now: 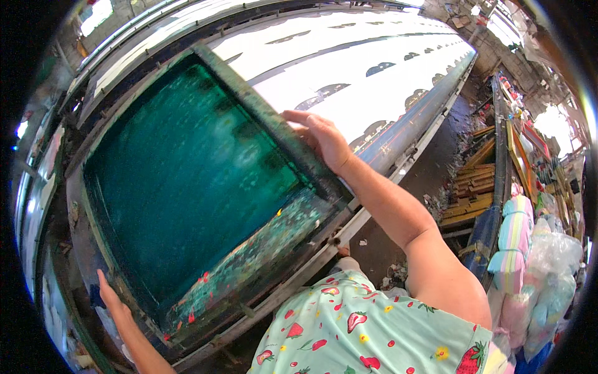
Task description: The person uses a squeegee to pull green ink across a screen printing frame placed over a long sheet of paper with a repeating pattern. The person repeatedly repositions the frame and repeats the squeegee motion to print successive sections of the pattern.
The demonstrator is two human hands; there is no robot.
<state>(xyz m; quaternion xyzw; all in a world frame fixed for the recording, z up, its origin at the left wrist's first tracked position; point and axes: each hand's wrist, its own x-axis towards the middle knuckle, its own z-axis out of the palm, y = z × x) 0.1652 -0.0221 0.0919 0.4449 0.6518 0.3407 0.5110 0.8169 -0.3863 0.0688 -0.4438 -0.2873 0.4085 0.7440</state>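
A screen printing frame (252,96) with dark green mesh (180,181) lies tilted in front of me, its wooden border stained with paint. Green and red paint is smeared along its near edge. My right hand (321,140) grips the border on the right side, fingers bent over it. On the lower left side, my left hand (112,296) holds the opposite border. One digit points up along the outside there, and the other fingers are hidden by the frame.
Long white printing tables (349,53) with rows of dark printed shapes run away to the upper right. A metal rail (430,128) edges the table. Across the aisle are stacked wooden frames (470,190), pastel striped bundles (514,234) and clear plastic bags (554,255). Scraps litter the floor.
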